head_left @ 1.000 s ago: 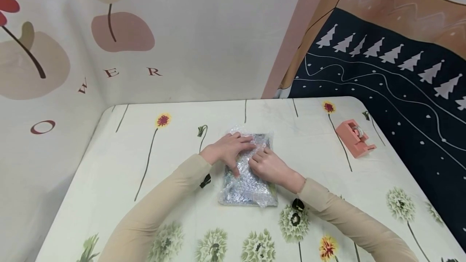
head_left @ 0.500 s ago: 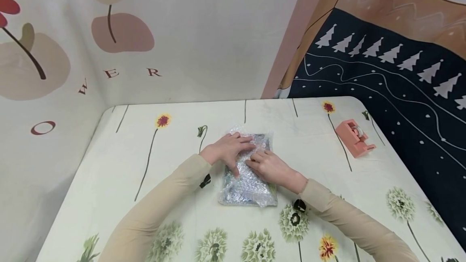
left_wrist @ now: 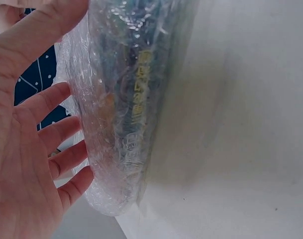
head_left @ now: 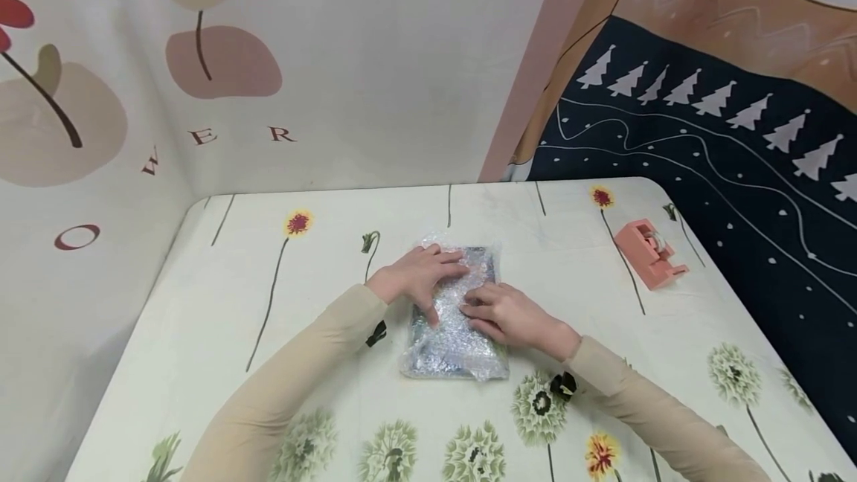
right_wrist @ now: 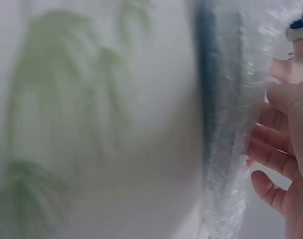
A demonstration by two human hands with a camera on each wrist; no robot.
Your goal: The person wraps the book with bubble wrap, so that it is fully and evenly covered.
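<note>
A book wrapped in bubble wrap lies flat on the table, with yellow lettering on its spine showing through the plastic in the left wrist view. My left hand rests on the upper left of the bubble wrap, fingers spread and thumb apart. On the right side of the same wrap is my right hand, its fingers slightly bent and touching the plastic. In the right wrist view the fingers lie along the bubble wrap without visibly pinching it.
A pink tape dispenser with a roll of tape stands at the right side of the table. The flower-printed tablecloth covers the table up to a printed curtain behind. A dark tree-patterned cloth hangs at the right.
My right hand has shifted a little to the right and toward me over the wrap, its fingers less curled than before. The left hand and the book stay in place.
</note>
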